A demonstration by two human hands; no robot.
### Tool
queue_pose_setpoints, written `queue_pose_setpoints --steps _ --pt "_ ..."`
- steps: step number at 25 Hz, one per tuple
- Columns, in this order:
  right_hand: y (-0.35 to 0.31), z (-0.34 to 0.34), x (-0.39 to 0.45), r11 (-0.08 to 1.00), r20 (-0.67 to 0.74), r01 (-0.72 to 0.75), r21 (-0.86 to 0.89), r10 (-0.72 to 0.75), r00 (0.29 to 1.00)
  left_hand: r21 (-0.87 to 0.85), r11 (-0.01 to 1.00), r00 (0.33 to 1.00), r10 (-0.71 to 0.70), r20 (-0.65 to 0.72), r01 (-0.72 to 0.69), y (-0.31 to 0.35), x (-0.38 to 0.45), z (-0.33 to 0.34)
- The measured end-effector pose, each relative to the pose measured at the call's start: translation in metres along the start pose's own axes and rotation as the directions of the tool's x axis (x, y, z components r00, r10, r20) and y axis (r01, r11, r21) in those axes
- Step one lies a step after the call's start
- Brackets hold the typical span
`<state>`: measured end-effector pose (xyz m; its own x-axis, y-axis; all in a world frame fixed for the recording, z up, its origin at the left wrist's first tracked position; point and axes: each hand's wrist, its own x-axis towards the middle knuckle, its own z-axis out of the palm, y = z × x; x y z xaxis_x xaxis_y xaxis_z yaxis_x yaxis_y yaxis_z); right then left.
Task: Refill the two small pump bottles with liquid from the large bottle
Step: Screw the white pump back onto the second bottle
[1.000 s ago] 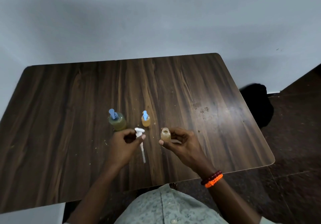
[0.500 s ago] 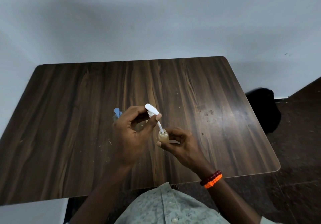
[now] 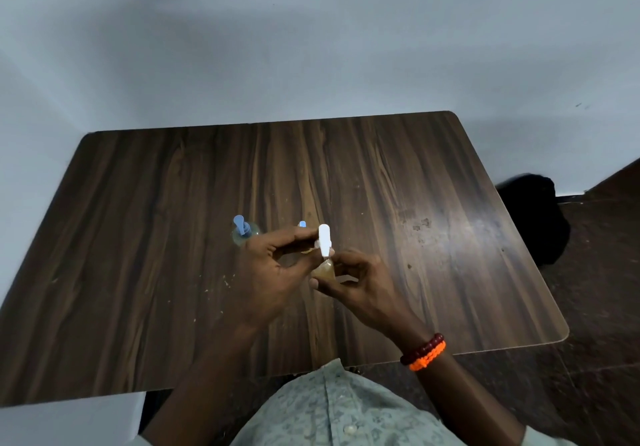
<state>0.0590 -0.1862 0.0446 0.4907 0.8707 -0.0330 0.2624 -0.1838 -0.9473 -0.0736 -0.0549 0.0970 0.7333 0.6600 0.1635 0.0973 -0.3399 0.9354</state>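
A small bottle (image 3: pixel 323 270) of amber liquid stands at the table's middle, held by my right hand (image 3: pixel 360 284). On its neck sits a white pump head (image 3: pixel 324 239), pinched by my left hand (image 3: pixel 268 272); its tube is down inside the bottle. Behind my left hand stands the large bottle (image 3: pixel 244 232) with a blue pump, partly hidden. Of the second small bottle only its blue pump tip (image 3: pixel 302 224) shows above my fingers.
The dark wooden table (image 3: pixel 138 238) reaches to a pale wall at the back. A black bag (image 3: pixel 535 217) lies on the floor past the table's right edge. Small crumbs dot the wood near my left wrist.
My left hand lifted the white pump from the table, slid its tube into the small bottle and set the head down onto the neck. My right hand kept holding the bottle.
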Motion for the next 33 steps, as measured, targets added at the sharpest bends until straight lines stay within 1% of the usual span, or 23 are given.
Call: queue_pose_setpoints --steps 4,7,11,13,16,19,21,24,28,33 --pt "-0.013 -0.003 0.006 0.998 -0.003 0.066 0.015 -0.066 0.998 -0.025 1.000 1.000 -0.016 0.024 0.016 0.004 0.001 -0.006" --pt "-0.015 -0.005 0.007 0.997 -0.013 0.071 0.036 -0.071 0.997 -0.029 0.999 0.998 -0.024 0.059 0.026 0.005 0.003 -0.010" --pt "-0.015 -0.005 0.005 0.997 -0.009 0.054 0.064 -0.053 0.999 -0.084 0.994 0.987 -0.056 0.152 0.069 0.003 0.007 -0.015" --pt "-0.018 -0.005 0.005 0.996 -0.003 0.051 0.072 -0.051 0.999 -0.077 0.994 0.982 -0.063 0.178 0.077 0.001 0.008 -0.016" --pt "-0.026 -0.006 0.005 0.993 0.000 0.063 0.101 -0.064 0.998 -0.090 0.994 0.987 -0.045 0.152 0.059 0.003 0.007 -0.013" --pt "-0.032 -0.007 0.005 0.992 0.005 0.077 0.105 -0.078 0.997 -0.166 0.985 0.998 -0.047 0.047 0.054 0.005 0.005 -0.008" --pt "-0.033 -0.006 0.006 0.991 0.003 0.094 0.096 -0.095 0.996 -0.198 0.978 0.998 -0.063 0.015 0.065 0.003 0.004 -0.006" --pt "-0.031 -0.007 0.005 0.988 0.001 0.117 0.105 -0.118 0.993 -0.157 0.985 0.996 -0.069 0.061 0.077 0.002 0.005 -0.009" --pt "-0.028 -0.007 0.006 0.987 0.001 0.107 0.117 -0.108 0.994 -0.130 0.985 0.986 -0.094 0.135 0.112 0.000 0.005 -0.011" --pt "-0.029 -0.008 0.009 0.986 0.009 0.118 0.119 -0.120 0.993 -0.105 0.983 0.977 -0.130 0.171 0.149 -0.002 0.004 -0.009"
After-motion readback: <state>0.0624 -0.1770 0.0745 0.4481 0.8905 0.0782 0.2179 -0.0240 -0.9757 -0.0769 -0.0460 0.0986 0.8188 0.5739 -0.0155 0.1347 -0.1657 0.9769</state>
